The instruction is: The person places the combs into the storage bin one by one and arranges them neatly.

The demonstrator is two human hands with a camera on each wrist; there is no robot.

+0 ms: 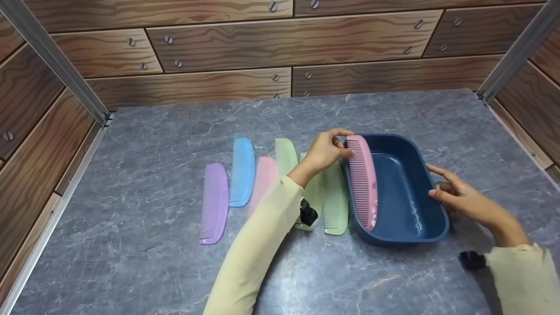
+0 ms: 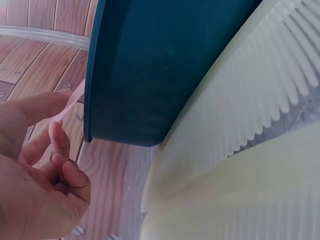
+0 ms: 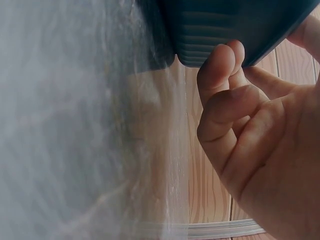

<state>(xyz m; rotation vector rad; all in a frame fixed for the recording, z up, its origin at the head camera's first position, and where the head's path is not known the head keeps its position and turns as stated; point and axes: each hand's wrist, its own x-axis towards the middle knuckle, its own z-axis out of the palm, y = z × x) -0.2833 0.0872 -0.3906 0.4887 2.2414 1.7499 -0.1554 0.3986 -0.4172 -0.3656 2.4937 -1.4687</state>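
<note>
My left hand (image 1: 326, 150) pinches the upper end of a pink comb (image 1: 364, 183) between thumb and fingers. That comb slants inside the left wall of a dark blue tub (image 1: 431, 232), teeth facing left. In the left wrist view, a pink edge of the comb (image 2: 70, 102) shows between the fingertips, beside the tub's outer wall. On the tub's right side, my right hand (image 1: 470, 201) holds the rim, thumb at the edge and index finger stretched along the wall. The right wrist view shows its other fingers (image 3: 217, 112) curled by the tub's outside.
Left of the tub lie several combs: purple (image 1: 215, 203), blue (image 1: 243, 173), another pink (image 1: 264, 175) and green ones (image 1: 335, 201). The left forearm partly covers some. Wood-patterned panels (image 1: 218, 48) enclose the grey marbled table (image 1: 144, 262) at the back and sides.
</note>
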